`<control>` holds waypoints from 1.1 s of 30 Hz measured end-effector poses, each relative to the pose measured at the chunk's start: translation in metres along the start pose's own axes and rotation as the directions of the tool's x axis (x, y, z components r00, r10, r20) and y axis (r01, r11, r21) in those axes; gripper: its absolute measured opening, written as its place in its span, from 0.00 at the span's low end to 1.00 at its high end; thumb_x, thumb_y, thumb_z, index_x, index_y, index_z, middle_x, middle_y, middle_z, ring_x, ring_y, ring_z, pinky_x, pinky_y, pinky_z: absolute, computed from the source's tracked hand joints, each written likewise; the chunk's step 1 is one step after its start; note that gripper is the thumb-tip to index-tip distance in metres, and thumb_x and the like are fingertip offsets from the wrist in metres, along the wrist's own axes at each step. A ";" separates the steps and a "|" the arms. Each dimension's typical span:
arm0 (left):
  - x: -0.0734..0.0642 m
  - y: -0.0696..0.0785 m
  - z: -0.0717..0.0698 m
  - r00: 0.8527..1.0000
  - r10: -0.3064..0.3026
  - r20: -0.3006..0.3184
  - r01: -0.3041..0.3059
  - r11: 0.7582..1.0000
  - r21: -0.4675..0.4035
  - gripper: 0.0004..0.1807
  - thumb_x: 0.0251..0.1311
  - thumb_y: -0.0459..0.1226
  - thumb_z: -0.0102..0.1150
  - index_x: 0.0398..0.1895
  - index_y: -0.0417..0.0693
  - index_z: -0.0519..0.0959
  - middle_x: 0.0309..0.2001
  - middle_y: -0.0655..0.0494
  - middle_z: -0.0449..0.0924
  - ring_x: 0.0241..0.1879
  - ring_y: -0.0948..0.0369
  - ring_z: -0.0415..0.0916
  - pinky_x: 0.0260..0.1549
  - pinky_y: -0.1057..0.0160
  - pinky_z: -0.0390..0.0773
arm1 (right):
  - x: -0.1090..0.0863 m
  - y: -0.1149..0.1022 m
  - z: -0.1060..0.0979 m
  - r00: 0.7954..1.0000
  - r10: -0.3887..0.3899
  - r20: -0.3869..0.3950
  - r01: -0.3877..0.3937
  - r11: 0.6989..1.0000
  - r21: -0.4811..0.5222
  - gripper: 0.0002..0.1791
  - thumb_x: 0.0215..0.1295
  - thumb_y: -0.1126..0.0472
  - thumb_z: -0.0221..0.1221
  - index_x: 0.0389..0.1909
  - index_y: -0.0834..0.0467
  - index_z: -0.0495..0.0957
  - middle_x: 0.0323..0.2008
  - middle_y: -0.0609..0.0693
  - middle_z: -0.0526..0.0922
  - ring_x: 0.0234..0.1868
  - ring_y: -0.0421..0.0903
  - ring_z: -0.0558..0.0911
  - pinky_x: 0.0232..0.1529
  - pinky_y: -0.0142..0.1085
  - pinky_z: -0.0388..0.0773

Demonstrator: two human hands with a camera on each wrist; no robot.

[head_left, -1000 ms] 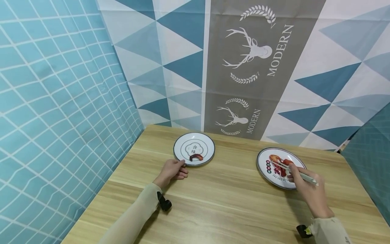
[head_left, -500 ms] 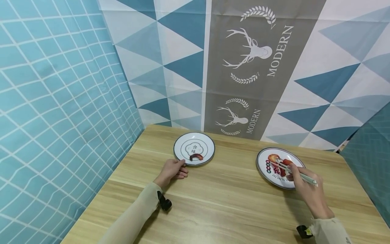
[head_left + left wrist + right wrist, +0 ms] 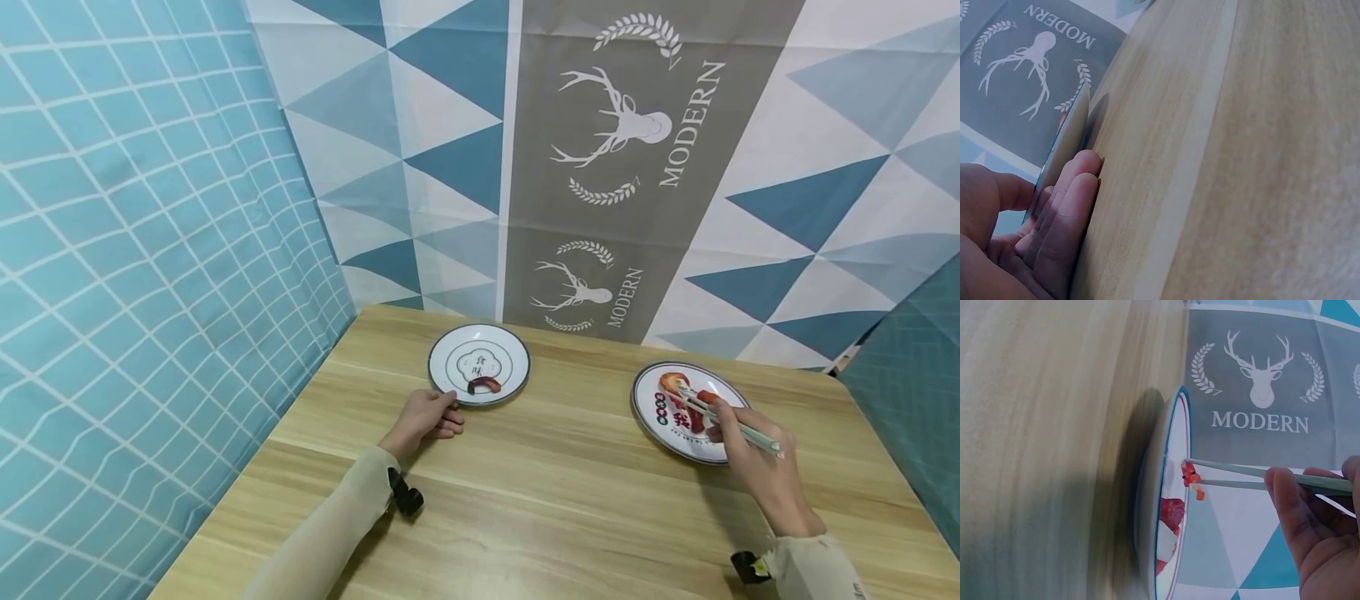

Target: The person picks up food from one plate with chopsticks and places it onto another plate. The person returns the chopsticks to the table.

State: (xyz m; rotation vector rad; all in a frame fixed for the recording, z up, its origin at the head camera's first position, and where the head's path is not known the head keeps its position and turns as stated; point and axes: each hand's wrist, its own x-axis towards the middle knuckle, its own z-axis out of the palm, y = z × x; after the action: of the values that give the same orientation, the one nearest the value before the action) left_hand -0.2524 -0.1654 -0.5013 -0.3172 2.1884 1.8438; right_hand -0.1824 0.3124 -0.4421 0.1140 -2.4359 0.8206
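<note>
My left hand (image 3: 426,419) pinches the near-left rim of a white, dark-edged plate (image 3: 446,354), thumb on top and fingers beneath. In the left wrist view, the plate (image 3: 1067,145) tilts past the fingertips. A dark red, curved piece of food (image 3: 492,384) lies on it. My right hand (image 3: 759,468) grips a pair of pale green chopsticks (image 3: 759,438) over a second plate (image 3: 648,408). Their tips are at a curled orange piece of food (image 3: 672,381); in the right wrist view they stand on either side of an orange-red piece (image 3: 1190,474).
More red food (image 3: 697,421) and printed red characters show on the right plate, partly behind the chopsticks and hand. Both plates stand toward the back of the wooden table (image 3: 555,492). A patterned wall covering (image 3: 577,208) rises behind it, with a blue grid-patterned one (image 3: 150,250) at left.
The chopstick tips have moved toward the back of the right plate, onto the curled orange piece. My left hand and its plate have stayed in place.
</note>
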 end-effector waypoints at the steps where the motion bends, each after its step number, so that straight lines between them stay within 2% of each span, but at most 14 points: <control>1: 0.000 0.000 0.000 1.000 -0.003 -0.001 0.003 1.000 0.001 0.19 0.78 0.43 0.52 0.43 0.33 0.81 0.31 0.46 0.88 0.24 0.62 0.86 0.26 0.66 0.88 | 0.000 0.000 0.000 1.000 -0.004 0.002 0.004 1.000 0.001 0.21 0.78 0.58 0.55 0.31 0.67 0.88 0.21 0.54 0.87 0.27 0.18 0.73 0.24 0.13 0.68; 5: 0.000 -0.002 0.000 1.000 -0.014 -0.002 0.014 1.000 0.006 0.18 0.78 0.43 0.51 0.43 0.34 0.81 0.31 0.47 0.88 0.24 0.62 0.86 0.26 0.66 0.88 | 0.001 -0.002 -0.002 1.000 -0.018 0.001 0.018 1.000 0.003 0.20 0.78 0.58 0.55 0.30 0.66 0.87 0.20 0.54 0.87 0.27 0.18 0.73 0.23 0.14 0.69; 12: 0.001 -0.002 0.000 1.000 -0.016 0.001 0.016 1.000 -0.003 0.19 0.79 0.43 0.49 0.42 0.34 0.79 0.30 0.48 0.88 0.24 0.62 0.86 0.26 0.66 0.88 | 0.003 -0.006 -0.007 1.000 -0.029 -0.009 0.030 0.999 0.041 0.18 0.79 0.59 0.54 0.41 0.68 0.87 0.24 0.58 0.88 0.25 0.13 0.74 0.27 0.11 0.70; 22: 0.000 -0.005 0.000 1.000 0.001 -0.003 -0.001 1.000 0.027 0.21 0.75 0.46 0.56 0.39 0.34 0.83 0.29 0.49 0.88 0.22 0.63 0.85 0.24 0.66 0.88 | 0.004 -0.009 -0.010 0.999 -0.035 -0.020 0.036 0.998 0.055 0.17 0.79 0.59 0.55 0.41 0.67 0.88 0.26 0.58 0.89 0.25 0.13 0.75 0.22 0.15 0.72; 33: 0.001 -0.002 0.000 1.000 0.022 0.015 -0.023 0.999 0.035 0.19 0.76 0.45 0.54 0.41 0.34 0.82 0.29 0.49 0.87 0.22 0.63 0.85 0.23 0.65 0.88 | 0.004 -0.008 -0.012 1.000 -0.024 -0.017 0.025 0.999 0.042 0.17 0.78 0.59 0.55 0.41 0.66 0.88 0.25 0.57 0.89 0.27 0.11 0.73 0.24 0.14 0.70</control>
State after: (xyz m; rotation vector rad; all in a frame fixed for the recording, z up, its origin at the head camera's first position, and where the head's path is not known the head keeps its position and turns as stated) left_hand -0.2532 -0.1655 -0.5032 -0.2723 2.2208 1.8117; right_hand -0.1777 0.3134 -0.4281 0.1522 -2.3976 0.8595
